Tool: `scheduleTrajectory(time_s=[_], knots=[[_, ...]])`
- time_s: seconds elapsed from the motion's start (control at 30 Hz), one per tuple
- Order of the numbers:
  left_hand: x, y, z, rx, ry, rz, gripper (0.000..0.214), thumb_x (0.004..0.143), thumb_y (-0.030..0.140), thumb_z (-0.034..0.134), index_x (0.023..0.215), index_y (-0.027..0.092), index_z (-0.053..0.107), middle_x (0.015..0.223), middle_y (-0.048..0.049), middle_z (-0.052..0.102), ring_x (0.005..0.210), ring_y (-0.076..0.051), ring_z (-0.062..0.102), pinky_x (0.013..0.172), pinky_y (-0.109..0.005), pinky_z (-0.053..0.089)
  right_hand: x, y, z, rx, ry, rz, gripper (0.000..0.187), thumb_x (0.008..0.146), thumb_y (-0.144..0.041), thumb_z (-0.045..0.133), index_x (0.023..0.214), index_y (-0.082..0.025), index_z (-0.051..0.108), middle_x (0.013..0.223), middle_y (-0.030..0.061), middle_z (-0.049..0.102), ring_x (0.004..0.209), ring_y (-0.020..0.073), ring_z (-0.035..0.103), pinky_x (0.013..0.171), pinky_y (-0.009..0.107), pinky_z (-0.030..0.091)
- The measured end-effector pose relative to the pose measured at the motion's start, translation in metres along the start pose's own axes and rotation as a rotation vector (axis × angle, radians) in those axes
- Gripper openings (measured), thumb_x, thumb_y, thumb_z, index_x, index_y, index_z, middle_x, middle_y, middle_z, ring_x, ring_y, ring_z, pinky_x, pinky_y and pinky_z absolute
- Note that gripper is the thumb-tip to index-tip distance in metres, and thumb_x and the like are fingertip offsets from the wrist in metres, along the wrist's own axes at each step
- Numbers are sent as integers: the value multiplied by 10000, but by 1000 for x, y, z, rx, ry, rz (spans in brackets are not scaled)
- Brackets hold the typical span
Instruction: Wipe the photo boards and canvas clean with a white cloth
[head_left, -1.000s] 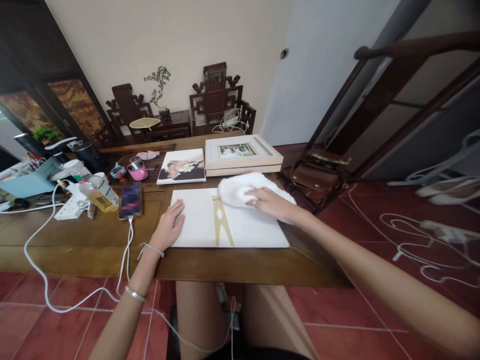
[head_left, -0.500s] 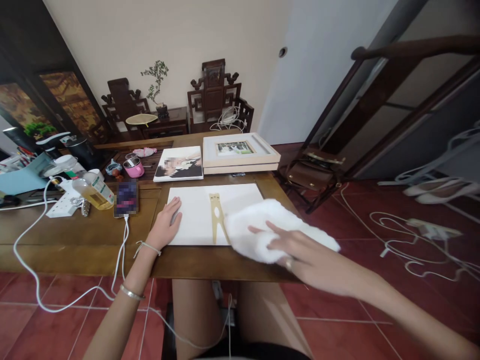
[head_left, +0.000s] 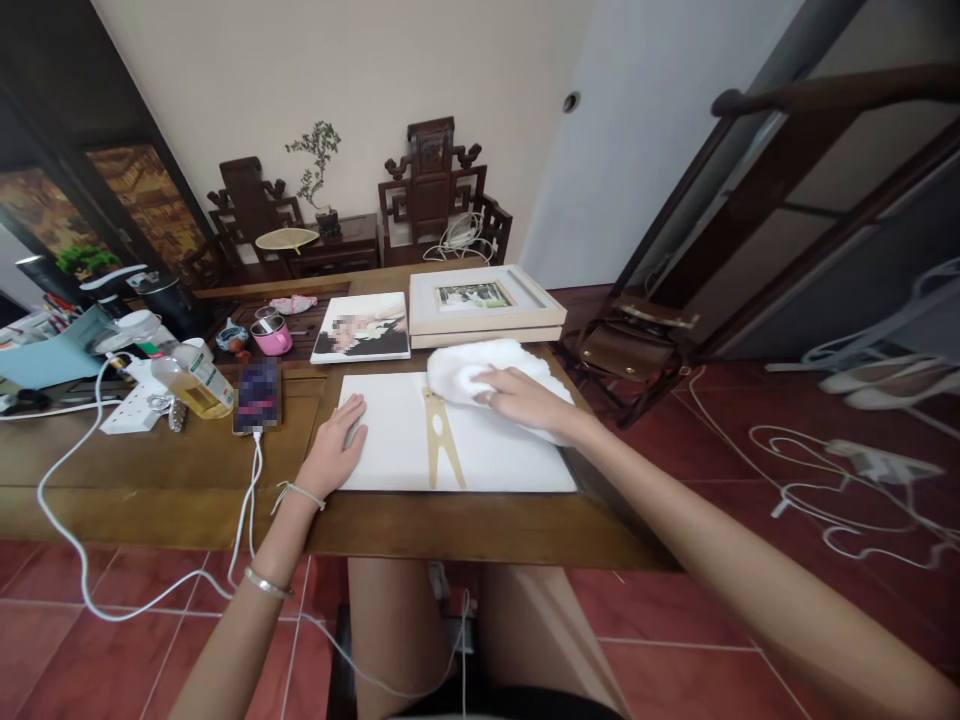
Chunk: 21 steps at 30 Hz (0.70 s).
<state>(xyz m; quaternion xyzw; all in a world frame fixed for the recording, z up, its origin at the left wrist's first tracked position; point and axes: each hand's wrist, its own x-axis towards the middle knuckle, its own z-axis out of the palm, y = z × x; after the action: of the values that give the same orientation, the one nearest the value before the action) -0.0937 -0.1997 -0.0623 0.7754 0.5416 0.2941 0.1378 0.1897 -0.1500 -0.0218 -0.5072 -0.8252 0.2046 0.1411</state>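
Observation:
A white flat board lies near the table's front edge, with a tan A-shaped stand leg running down its middle. My left hand rests flat on the board's left edge, fingers stretched out. In my right hand a white cloth is bunched up. It covers the board's upper right part and touches the top of the stand leg. The fingers of my right hand are curled into the cloth and partly hidden by it.
Behind the board are a photo print panel and stacked pale wooden frames. To the left stand a phone on a charging cable, a bottle of yellowish liquid, a power strip and a pink cup.
My right hand has moved the cloth away from me, from the board's lower right to its upper right. The stand leg's lower end is now uncovered. My left hand stays in place.

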Motion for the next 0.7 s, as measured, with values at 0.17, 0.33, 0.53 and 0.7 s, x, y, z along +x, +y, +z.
scheduleTrajectory(time_s=[0.17,0.33,0.53,0.7], knots=[[0,0,0,-8,11,-5,438,859,308,414,1216,81,525,1331,-147,476,1284,-225,381,1097,-415,262,-1,-13,19,-99,45,-209,354,774,-93,364,1027,-116,610,1218,124,573,1294,259,321,1074,498,174],[0,0,2,-16,12,1,433,859,305,412,1216,89,527,1336,-145,471,1289,-231,372,1096,-422,261,-73,-37,27,-93,1,-349,300,689,-47,399,859,-121,635,1349,146,441,1345,245,193,1099,514,118],[0,-1,3,-1,9,-1,444,860,297,400,1225,72,516,1340,-157,462,1292,-236,367,1096,-437,253,-119,-50,13,-35,-148,-373,295,647,-39,411,792,-168,633,1357,81,445,1341,224,208,1117,469,136],[0,-2,3,-5,13,0,432,856,290,406,1216,82,526,1334,-153,471,1286,-231,377,1095,-433,257,-67,-38,15,-61,-79,-293,333,721,-51,377,927,-155,618,1225,98,573,1319,232,269,1088,478,203]])
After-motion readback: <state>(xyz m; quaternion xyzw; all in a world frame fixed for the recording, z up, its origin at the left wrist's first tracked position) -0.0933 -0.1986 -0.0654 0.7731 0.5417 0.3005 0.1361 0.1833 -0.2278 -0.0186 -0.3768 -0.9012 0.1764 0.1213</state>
